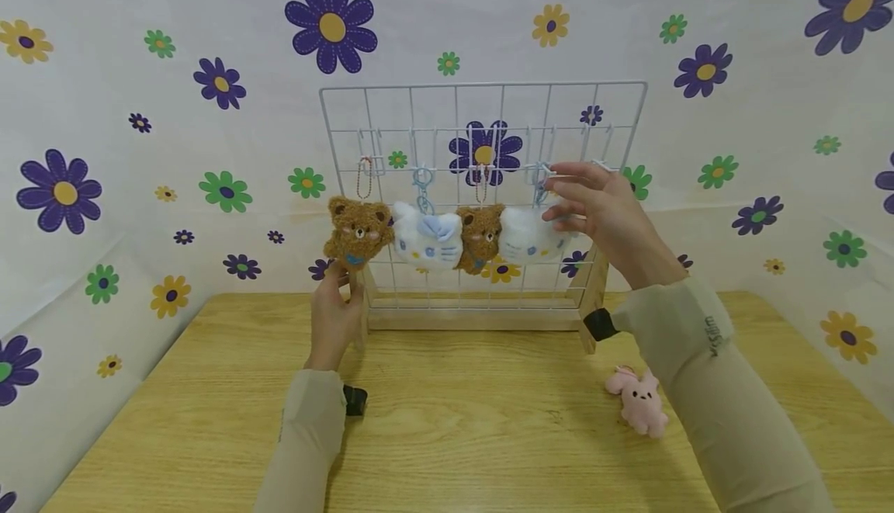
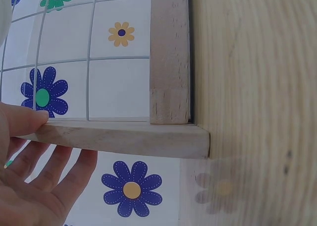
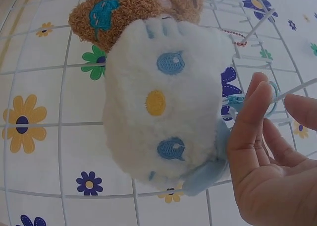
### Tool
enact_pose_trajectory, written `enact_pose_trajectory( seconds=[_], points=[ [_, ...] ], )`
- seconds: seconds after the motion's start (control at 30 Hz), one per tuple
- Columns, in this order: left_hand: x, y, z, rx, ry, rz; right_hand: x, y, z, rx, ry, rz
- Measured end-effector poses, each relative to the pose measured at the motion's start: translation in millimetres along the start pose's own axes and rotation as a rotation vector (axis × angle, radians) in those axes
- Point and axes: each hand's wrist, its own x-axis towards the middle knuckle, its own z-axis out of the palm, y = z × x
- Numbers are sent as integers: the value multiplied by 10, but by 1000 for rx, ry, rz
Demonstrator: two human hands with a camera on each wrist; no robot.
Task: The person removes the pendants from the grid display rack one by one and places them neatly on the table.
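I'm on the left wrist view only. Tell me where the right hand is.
Observer: The right hand is at the blue clasp of the rightmost white plush.

Operator: List what else hangs up there.

Observer: Three more plushes hang on the rack: a left bear, another white plush and a middle bear.

Operator: Report any toy off it.

Observer: A pink plush lies on the table, near the right sleeve.
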Motion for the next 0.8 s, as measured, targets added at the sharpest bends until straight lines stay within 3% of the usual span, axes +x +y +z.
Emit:
enact_pose_trajectory(
  seconds=[0.23, 0.53, 0.8],
  points=[
    [0, 10, 0, -7, -5, -10, 25, -13, 48, -45, 32, 4],
    [6, 4, 5, -25, -3, -11, 74, -32, 107, -160, 145, -2],
    [8, -12, 8, -32, 3, 0, 40, -24, 116, -164, 178, -11]
  ],
)
